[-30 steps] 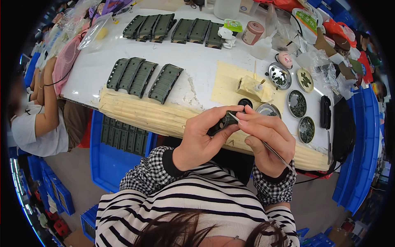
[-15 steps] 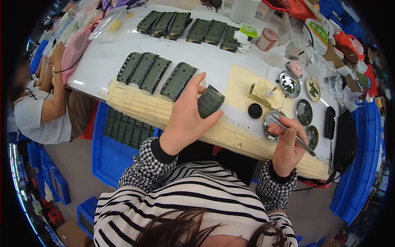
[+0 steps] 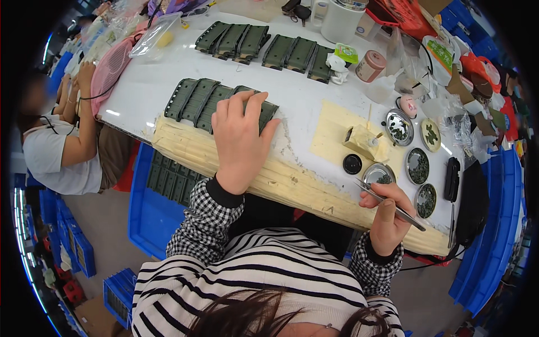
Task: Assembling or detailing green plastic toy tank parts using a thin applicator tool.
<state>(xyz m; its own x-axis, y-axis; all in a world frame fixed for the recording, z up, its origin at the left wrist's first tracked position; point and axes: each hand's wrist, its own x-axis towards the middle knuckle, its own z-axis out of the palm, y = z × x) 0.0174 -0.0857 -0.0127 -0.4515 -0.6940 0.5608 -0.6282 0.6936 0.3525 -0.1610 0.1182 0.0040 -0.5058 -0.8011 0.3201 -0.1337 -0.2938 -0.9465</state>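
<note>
Here the left hand (image 3: 241, 137) lies flat, fingers spread, on a dark green part (image 3: 264, 115) at the end of a row on the white surface (image 3: 303, 98). The right hand (image 3: 387, 216) pinches thin metal tweezers (image 3: 390, 205) near a small round dish (image 3: 379, 175).

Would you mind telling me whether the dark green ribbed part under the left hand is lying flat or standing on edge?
Flat: the dark green ribbed part lies broad-face up in the row, the left hand pressed on top.

White worktable (image 3: 168, 84), blue crates (image 3: 140, 208) beneath
</note>
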